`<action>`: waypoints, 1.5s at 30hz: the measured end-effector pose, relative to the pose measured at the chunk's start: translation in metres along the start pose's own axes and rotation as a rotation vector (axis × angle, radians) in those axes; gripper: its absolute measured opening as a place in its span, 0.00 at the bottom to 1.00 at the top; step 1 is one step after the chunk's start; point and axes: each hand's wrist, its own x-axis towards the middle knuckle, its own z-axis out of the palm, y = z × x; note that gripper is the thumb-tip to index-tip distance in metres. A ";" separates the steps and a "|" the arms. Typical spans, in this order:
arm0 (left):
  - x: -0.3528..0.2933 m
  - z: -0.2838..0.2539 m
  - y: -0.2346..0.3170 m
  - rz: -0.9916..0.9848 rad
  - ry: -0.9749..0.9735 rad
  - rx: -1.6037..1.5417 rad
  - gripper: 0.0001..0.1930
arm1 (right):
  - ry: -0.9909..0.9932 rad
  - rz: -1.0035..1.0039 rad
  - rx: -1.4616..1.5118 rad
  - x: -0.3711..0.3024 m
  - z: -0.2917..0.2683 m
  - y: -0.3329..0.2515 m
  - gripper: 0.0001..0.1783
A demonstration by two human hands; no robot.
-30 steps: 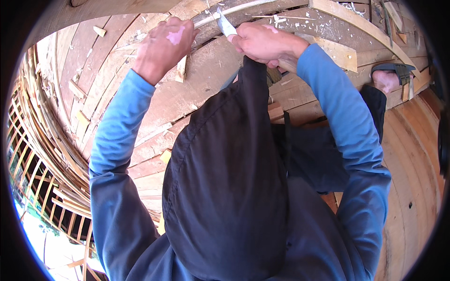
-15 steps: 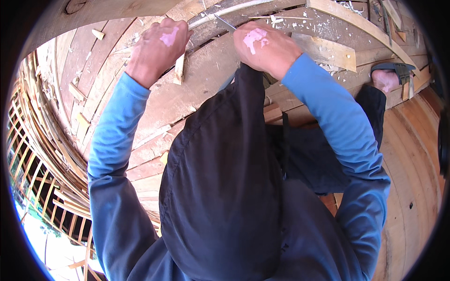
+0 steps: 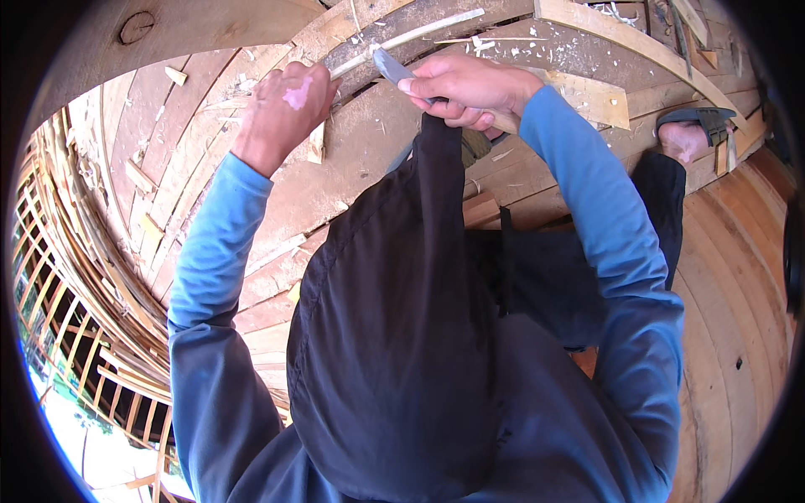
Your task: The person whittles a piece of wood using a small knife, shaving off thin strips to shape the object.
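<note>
My left hand (image 3: 285, 117), back upward, is closed around the near end of a slim pale wooden strip (image 3: 432, 28). The strip slants away to the upper right, over the planks. In my right hand (image 3: 474, 88) is a knife, its broad grey blade (image 3: 392, 67) pointing up and left. The thumb presses along the blade's base, and the handle is mostly hidden by the fingers. The blade tip meets the strip, or lies just beside it, a short way from my left hand.
Plank flooring (image 3: 293, 180) carries scattered wood shavings (image 3: 482, 46) and offcuts (image 3: 141, 176). A long curved board (image 3: 637, 38) lies at the upper right, near a sandaled foot (image 3: 688, 138). Bundled strips (image 3: 101, 277) and a slatted lattice (image 3: 71, 335) line the left side.
My right hand has turned over, so the knife blade and thumb now show. The left hand has shifted slightly down, and more of the strip is visible.
</note>
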 end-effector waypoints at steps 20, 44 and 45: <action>0.021 -0.024 -0.016 0.145 0.038 0.005 0.15 | 0.645 -0.218 -0.899 0.001 0.029 0.005 0.24; 0.022 -0.028 -0.010 0.092 0.019 0.070 0.06 | 0.434 -0.017 -0.818 0.010 0.040 -0.032 0.24; 0.020 -0.027 -0.010 0.078 -0.008 0.065 0.04 | 0.453 -0.028 -0.737 0.009 0.040 -0.031 0.24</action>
